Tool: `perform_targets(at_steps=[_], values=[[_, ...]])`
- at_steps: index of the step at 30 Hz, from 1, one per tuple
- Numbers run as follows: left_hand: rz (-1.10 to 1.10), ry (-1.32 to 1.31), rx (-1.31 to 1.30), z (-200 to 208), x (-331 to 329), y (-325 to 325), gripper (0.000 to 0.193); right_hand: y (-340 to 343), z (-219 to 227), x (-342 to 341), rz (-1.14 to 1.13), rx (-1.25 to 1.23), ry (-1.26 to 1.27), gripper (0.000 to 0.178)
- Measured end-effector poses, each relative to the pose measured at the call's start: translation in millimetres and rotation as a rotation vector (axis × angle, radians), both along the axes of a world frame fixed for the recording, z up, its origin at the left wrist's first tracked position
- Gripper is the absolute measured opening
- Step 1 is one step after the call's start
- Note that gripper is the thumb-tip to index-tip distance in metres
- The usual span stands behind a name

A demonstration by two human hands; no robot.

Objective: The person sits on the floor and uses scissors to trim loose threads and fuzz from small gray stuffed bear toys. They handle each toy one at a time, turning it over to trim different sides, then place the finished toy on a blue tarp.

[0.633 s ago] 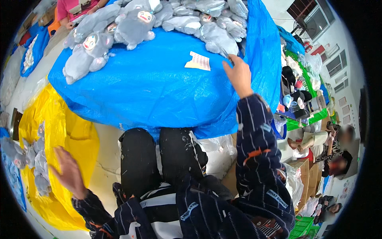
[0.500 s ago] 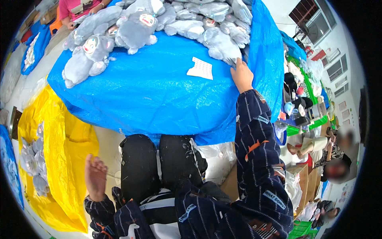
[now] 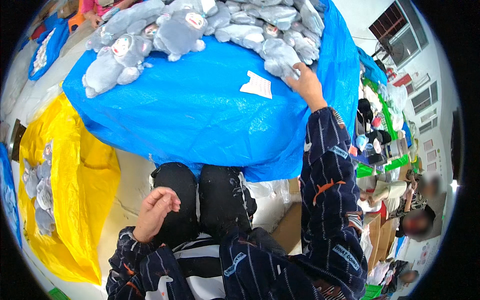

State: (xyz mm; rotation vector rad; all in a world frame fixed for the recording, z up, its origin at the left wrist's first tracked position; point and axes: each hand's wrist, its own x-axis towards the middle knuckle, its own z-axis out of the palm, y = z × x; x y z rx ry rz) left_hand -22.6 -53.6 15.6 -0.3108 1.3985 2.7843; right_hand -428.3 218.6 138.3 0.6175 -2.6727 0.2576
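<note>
A heap of flat grey plush toys (image 3: 240,35) with small doll-like faces lies on a blue plastic sheet (image 3: 190,120). My right hand (image 3: 307,87) reaches out to the heap's near right edge. Its thumb and fingers close on the lower end of one grey plush toy (image 3: 281,56). Low over my left thigh is my left hand (image 3: 157,212), fingers curled together, and nothing shows in them. A white card (image 3: 256,85) with rows of small marks rests on the sheet, left of my right hand. Two toys with faces, one of them a grey plush (image 3: 112,65), lie at the left.
On the left a yellow plastic sack (image 3: 75,200) holds several grey plush toys (image 3: 44,195). Another person's hand (image 3: 95,19) shows beyond the heap. Green-edged crates (image 3: 382,105) of mixed goods stand at right, with people and cardboard boxes (image 3: 377,230) below them.
My left hand has risen and moved right from beside the yellow sack to over my thigh, its fingers curling. My right hand has shifted slightly, pulling at the same toy's end. The view has tilted a little.
</note>
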Motion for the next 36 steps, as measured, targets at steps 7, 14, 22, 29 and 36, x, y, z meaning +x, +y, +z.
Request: perform_targets(at_steps=[7, 14, 22, 29, 36], values=[[0.024, -0.079, 0.023, -20, 16, -6, 0.017, 6, -54, -23, -0.092, 0.033, 0.266, 0.034], [-0.063, 0.007, -0.144, -11, 5, -3, 0.019, 18, 33, 25, 0.168, -0.830, 0.166, 0.027], [0.131, 0.161, 0.000, 28, -14, 26, 0.039, -25, -28, 255, 0.081, -1.085, -0.677, 0.030], [0.346, 0.040, -0.096, -30, 27, 17, 0.028, -31, -124, 343, 0.348, -0.771, -0.872, 0.031], [0.066, 0.349, -0.588, -33, 21, 33, 0.038, -44, -108, 327, 0.394, -1.025, -0.810, 0.033]])
